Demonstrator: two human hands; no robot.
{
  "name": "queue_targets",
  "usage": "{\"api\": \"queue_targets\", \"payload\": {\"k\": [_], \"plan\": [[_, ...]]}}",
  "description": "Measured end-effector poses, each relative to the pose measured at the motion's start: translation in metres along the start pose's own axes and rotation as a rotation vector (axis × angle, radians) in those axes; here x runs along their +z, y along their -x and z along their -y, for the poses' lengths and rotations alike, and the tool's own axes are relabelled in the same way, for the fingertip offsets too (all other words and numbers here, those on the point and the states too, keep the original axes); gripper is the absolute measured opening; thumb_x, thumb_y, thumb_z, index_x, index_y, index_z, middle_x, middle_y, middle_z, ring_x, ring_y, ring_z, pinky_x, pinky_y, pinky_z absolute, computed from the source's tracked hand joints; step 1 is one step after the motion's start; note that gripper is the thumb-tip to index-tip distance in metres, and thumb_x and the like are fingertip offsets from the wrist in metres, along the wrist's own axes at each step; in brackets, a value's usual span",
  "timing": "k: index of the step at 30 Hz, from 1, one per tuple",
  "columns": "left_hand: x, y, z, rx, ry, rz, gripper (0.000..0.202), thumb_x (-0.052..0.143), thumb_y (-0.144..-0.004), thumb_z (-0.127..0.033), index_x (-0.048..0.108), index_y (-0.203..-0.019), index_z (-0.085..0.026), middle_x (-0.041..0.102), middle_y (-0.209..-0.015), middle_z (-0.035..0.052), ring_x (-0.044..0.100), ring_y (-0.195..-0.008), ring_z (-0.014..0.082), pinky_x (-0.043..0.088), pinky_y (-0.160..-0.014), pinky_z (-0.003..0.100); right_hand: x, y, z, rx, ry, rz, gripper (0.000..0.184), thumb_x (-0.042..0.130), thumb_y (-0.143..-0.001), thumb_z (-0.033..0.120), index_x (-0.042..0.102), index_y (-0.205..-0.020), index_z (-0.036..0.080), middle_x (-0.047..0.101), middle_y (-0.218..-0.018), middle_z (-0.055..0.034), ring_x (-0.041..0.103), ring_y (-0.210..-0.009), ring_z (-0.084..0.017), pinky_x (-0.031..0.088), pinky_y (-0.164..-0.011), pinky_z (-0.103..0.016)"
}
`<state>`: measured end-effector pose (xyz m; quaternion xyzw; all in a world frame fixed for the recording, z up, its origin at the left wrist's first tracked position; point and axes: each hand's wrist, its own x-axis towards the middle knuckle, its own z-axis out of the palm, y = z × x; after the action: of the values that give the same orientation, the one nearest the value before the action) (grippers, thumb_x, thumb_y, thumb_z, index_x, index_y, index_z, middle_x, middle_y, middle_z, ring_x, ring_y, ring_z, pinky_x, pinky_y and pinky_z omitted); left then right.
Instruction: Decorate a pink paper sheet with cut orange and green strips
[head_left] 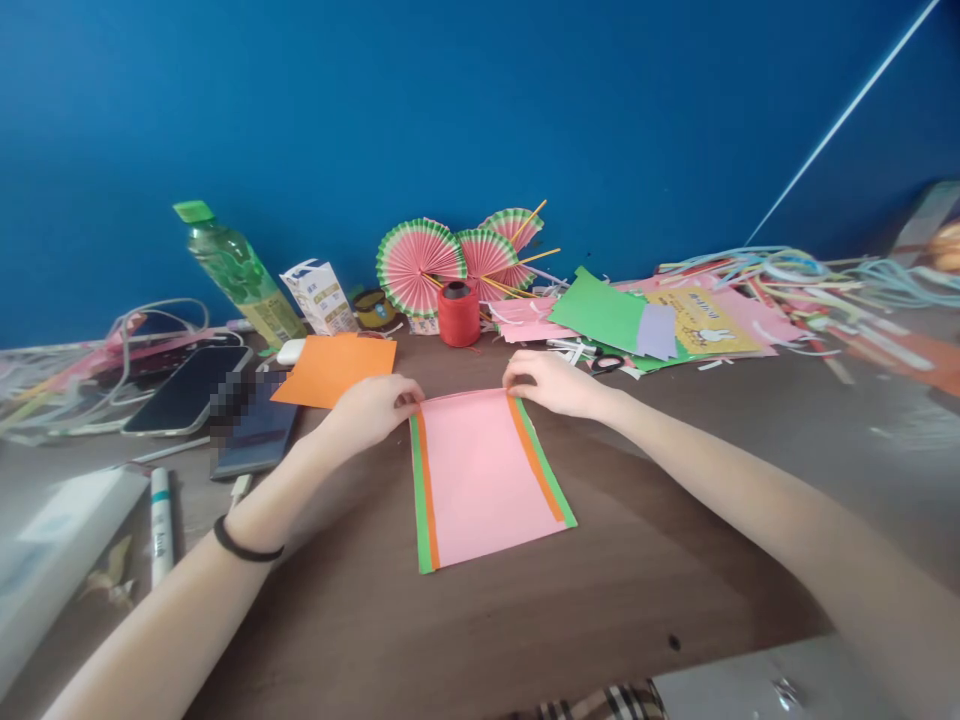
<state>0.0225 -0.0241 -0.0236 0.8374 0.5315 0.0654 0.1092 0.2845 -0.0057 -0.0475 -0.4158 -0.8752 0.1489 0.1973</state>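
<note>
A pink sheet of paper [480, 480] lies on the dark wooden table, with orange and green strips running along its left and right sides. Its far edge looks slightly raised or folded. My left hand [375, 412] pinches the far left corner of the sheet between thumb and fingers. At the far right corner, my right hand [551, 383] pinches the paper in the same way. Just beyond my left hand lies an orange sheet [337, 370]. A spool of red thread [459, 318] stands upright behind the pink sheet.
Pleated pink-and-green paper fans [421, 265] lean against the blue wall. Green paper [600, 312], scissors [607, 364] and paper scraps lie at the back right. To the left are a green bottle [244, 275], a small carton [321, 298], phones [187, 390] and a marker [161, 525].
</note>
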Motion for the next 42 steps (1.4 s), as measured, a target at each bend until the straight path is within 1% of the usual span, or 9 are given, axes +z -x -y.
{"api": "queue_targets", "payload": {"k": [3, 7, 15, 23, 28, 31, 36, 42], "plan": [[0.004, -0.002, 0.000, -0.011, -0.061, 0.010, 0.019, 0.044, -0.076, -0.026, 0.061, -0.081, -0.020, 0.064, -0.080, 0.0026, 0.058, -0.073, 0.0173, 0.042, -0.063, 0.026, 0.005, 0.000, -0.002, -0.030, 0.095, 0.019, 0.013, 0.051, -0.080, 0.014, 0.064, -0.081, 0.014, 0.058, -0.083, -0.0049, 0.052, -0.076, -0.014, 0.037, -0.071, -0.026], [0.008, -0.003, 0.003, 0.045, -0.154, -0.030, 0.018, 0.043, -0.076, -0.025, 0.060, -0.077, -0.021, 0.062, -0.081, 0.0024, 0.057, -0.076, 0.0175, 0.041, -0.063, 0.027, 0.010, -0.001, -0.004, -0.067, 0.230, 0.031, 0.015, 0.050, -0.081, 0.014, 0.064, -0.087, 0.016, 0.060, -0.086, -0.0052, 0.052, -0.084, -0.017, 0.035, -0.072, -0.027], [0.011, -0.003, 0.006, 0.070, -0.234, -0.031, 0.015, 0.043, -0.075, -0.023, 0.058, -0.080, -0.022, 0.061, -0.079, 0.0014, 0.056, -0.076, 0.0173, 0.042, -0.063, 0.027, 0.010, -0.001, 0.004, -0.097, 0.409, 0.050, 0.014, 0.050, -0.081, 0.013, 0.064, -0.085, 0.015, 0.061, -0.085, -0.0057, 0.051, -0.081, -0.018, 0.031, -0.070, -0.028], [0.010, -0.002, -0.001, 0.114, -0.384, -0.033, 0.016, 0.041, -0.074, -0.019, 0.056, -0.079, -0.022, 0.061, -0.081, 0.0014, 0.057, -0.078, 0.0168, 0.040, -0.060, 0.026, 0.013, 0.002, 0.009, -0.134, 0.570, 0.078, 0.016, 0.046, -0.081, 0.009, 0.060, -0.087, 0.013, 0.060, -0.085, -0.0074, 0.050, -0.081, -0.019, 0.026, -0.065, -0.030], [0.009, -0.002, -0.004, 0.134, -0.446, -0.032, 0.016, 0.039, -0.075, -0.017, 0.054, -0.077, -0.021, 0.060, -0.078, 0.0015, 0.056, -0.075, 0.0159, 0.039, -0.059, 0.025, 0.013, 0.002, 0.011, -0.160, 0.630, 0.067, 0.016, 0.044, -0.080, 0.006, 0.059, -0.085, 0.012, 0.059, -0.084, -0.0085, 0.049, -0.080, -0.019, 0.025, -0.064, -0.030], [0.009, -0.002, -0.004, 0.162, -0.462, -0.047, 0.016, 0.038, -0.076, -0.016, 0.054, -0.076, -0.020, 0.060, -0.078, 0.0020, 0.056, -0.074, 0.0159, 0.039, -0.059, 0.026, 0.013, 0.003, 0.012, -0.154, 0.615, 0.079, 0.017, 0.044, -0.081, 0.006, 0.059, -0.086, 0.012, 0.059, -0.084, -0.0082, 0.049, -0.080, -0.018, 0.025, -0.064, -0.030], [0.009, -0.002, -0.003, 0.166, -0.454, -0.050, 0.016, 0.038, -0.075, -0.016, 0.054, -0.076, -0.020, 0.059, -0.077, 0.0020, 0.055, -0.073, 0.0160, 0.039, -0.059, 0.026, 0.013, 0.003, 0.011, -0.119, 0.595, 0.077, 0.015, 0.045, -0.081, 0.008, 0.059, -0.087, 0.012, 0.059, -0.085, -0.0084, 0.049, -0.079, -0.018, 0.026, -0.065, -0.030], [0.011, -0.002, -0.003, 0.184, -0.434, -0.079, 0.016, 0.039, -0.075, -0.017, 0.054, -0.076, -0.021, 0.059, -0.077, 0.0019, 0.055, -0.071, 0.0163, 0.038, -0.059, 0.026, 0.015, 0.003, 0.008, -0.133, 0.641, 0.050, 0.016, 0.043, -0.082, 0.008, 0.059, -0.084, 0.011, 0.058, -0.084, -0.0091, 0.047, -0.078, -0.019, 0.025, -0.066, -0.030]]}}
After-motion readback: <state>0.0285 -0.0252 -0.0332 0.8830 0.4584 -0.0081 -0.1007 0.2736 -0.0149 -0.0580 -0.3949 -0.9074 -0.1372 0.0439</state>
